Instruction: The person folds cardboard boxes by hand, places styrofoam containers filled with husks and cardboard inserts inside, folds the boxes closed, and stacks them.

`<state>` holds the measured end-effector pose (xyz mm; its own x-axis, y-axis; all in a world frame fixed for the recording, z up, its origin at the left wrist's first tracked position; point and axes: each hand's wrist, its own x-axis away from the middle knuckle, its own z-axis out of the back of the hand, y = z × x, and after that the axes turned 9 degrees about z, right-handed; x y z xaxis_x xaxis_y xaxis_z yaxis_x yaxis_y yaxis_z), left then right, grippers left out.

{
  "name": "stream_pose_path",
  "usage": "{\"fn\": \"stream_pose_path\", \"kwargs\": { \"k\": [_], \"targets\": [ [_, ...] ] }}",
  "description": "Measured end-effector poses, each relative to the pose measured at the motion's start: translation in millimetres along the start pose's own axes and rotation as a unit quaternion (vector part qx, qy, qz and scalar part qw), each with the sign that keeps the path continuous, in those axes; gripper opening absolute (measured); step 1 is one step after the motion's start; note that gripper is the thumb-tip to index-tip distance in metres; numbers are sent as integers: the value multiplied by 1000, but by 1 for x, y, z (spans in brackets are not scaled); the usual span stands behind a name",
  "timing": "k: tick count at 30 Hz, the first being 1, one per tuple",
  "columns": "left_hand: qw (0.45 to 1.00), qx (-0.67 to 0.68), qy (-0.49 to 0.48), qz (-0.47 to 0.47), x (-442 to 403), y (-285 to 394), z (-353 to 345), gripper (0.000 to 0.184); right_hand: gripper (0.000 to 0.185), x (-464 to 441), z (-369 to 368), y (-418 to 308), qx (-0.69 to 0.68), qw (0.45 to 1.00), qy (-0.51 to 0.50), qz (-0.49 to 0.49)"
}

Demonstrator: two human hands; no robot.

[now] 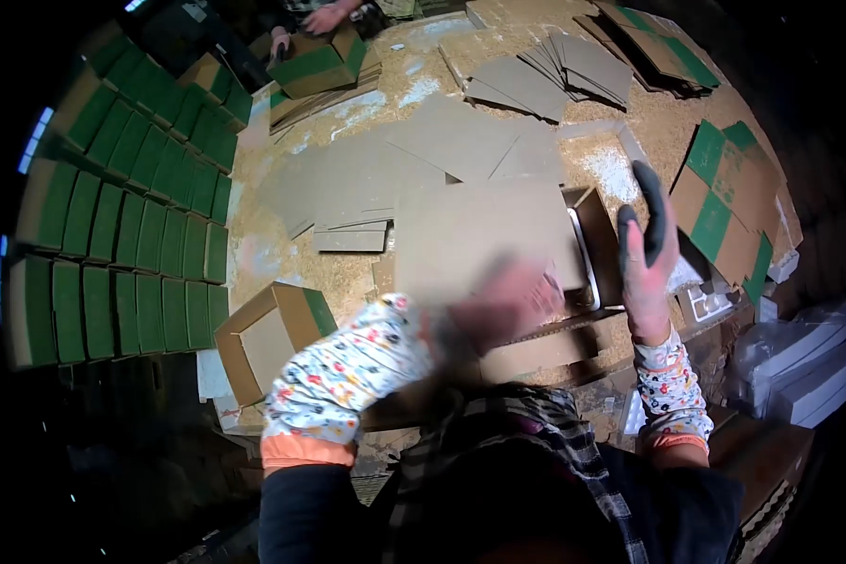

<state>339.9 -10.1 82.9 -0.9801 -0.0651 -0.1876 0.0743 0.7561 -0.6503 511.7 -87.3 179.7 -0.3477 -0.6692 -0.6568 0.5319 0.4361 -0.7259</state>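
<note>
My left hand (512, 299) is smeared by motion over a plain grey-brown cardboard sheet (479, 230). Its fingers are too blurred to show whether they grip the sheet. Beneath the sheet's right edge stands an open cardboard box (600, 230) with a white rim showing inside; the sheet hides most of it. My right hand (650, 258), in a glove with dark fingertips, is raised just right of that box. Its thumb and fingers are apart, with nothing between them. A front flap (545, 352) of the box extends towards me.
Green-and-brown boxes (122, 226) are stacked at the left. Another open box (273, 338) lies near the front left. Loose cardboard sheets (526, 80) cover the back, and flattened green-marked cartons (728, 197) lie at the right. Across the table, another person's hands (324, 19) hold a box (320, 66).
</note>
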Motion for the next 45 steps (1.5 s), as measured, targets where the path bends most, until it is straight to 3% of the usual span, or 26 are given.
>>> {"fn": "stream_pose_path", "kwargs": {
  "k": [1,2,4,7,10,13,14,17,19,20,22,24,25,27,30,32,33,34,35,36,37,38,39,41,42,45],
  "targets": [
    [886,-443,121,-60,-4,-1,36,24,51,-2,-2,2,101,989,-100,27],
    [643,-749,143,-72,-11,-8,44,27,46,2,-12,-1,106,978,-179,-33],
    [-150,-966,205,-36,-20,-5,59,35,41,23,-22,55,112,865,-479,-96],
    [-74,-947,308,57,-16,-35,30,48,43,34,-9,87,188,837,-511,-48],
    [-306,-854,402,-124,5,-52,-6,58,48,42,-4,67,234,849,-474,9],
    [-278,-820,498,57,23,-17,5,60,49,58,-9,119,151,749,-643,51],
    [-211,-855,473,18,24,-22,-13,51,50,13,3,89,-13,766,-626,-146],
    [-407,-771,388,-299,61,-49,-54,42,53,-10,49,100,-67,934,-334,-105],
    [2,-717,526,-458,91,-35,-39,40,57,-10,65,134,-66,953,-257,-145],
    [353,-584,535,-499,105,-20,-19,42,61,7,61,173,-184,880,-303,-317],
    [208,-594,661,-409,113,40,70,47,72,62,23,232,112,874,-420,-219],
    [247,-592,666,-380,61,8,44,46,79,47,-4,207,-31,828,-499,-255],
    [286,-629,561,-455,73,30,64,44,78,43,-4,176,280,826,-476,-115],
    [315,-641,498,-491,85,16,57,37,71,50,2,173,18,859,-445,-252],
    [449,-583,414,-536,123,62,98,37,52,70,-1,128,-263,798,-298,-454],
    [650,-417,279,-571,155,8,63,35,63,102,20,145,-25,895,-443,-43],
    [369,-546,360,-660,183,-31,42,34,54,120,13,139,5,922,-388,-15],
    [46,-612,418,-670,219,-67,25,34,60,125,-5,134,-183,892,-338,-238],
    [-167,-559,472,-661,259,-90,19,42,66,131,-22,131,-339,810,-194,-438],
    [-282,-502,507,-642,312,-117,3,41,65,130,-42,112,-315,832,-202,-409],
    [-230,-366,462,-775,366,-99,18,36,65,130,-63,93,-290,853,-210,-380],
    [-330,-240,506,-759,416,-106,7,35,65,129,-84,74,-263,873,-215,-350],
    [-121,-256,403,-870,480,-89,27,37,60,126,-117,35,-143,937,-282,-150],
    [157,-204,220,-941,539,-19,82,42,52,123,-178,1,-109,937,-315,-101],
    [215,-157,163,-950,551,12,96,45,50,119,-215,-5,-201,901,-287,-257],
    [307,-137,128,-933,562,37,90,44,46,132,-345,-34,-251,840,-383,-293]
  ]
}}
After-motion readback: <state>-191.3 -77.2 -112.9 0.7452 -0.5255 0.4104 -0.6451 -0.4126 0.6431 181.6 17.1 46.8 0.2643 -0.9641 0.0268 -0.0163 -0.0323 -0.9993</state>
